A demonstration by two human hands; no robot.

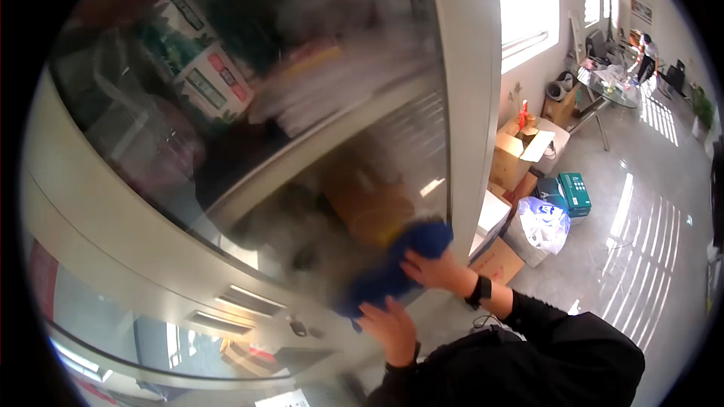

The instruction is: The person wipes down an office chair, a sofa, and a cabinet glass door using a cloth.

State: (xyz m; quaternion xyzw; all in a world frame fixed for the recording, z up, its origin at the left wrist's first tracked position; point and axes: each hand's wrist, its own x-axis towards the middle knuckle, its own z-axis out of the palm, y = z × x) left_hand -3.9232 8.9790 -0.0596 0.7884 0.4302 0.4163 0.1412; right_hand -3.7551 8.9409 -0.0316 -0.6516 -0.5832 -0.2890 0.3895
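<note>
A blue cloth (392, 271) lies bunched against the glass door of a tall pale cabinet (471, 105). My right hand (437, 270), with a dark band at the wrist, presses on the cloth's upper right part, fingers spread on it. Lower down, my left hand (388, 328) touches the lower left end of the cloth with its fingers apart. Behind the glass are a shelf (324, 124), white and green boxes (211, 79) and stacked papers, partly blurred by reflections.
Right of the cabinet, an open cardboard box (513, 158), a teal box (575, 194) and a filled plastic bag (543, 224) stand on the floor. A person (647, 56) stands by a glass table (615, 90) far back. Two slot handles (249, 301) are at lower left.
</note>
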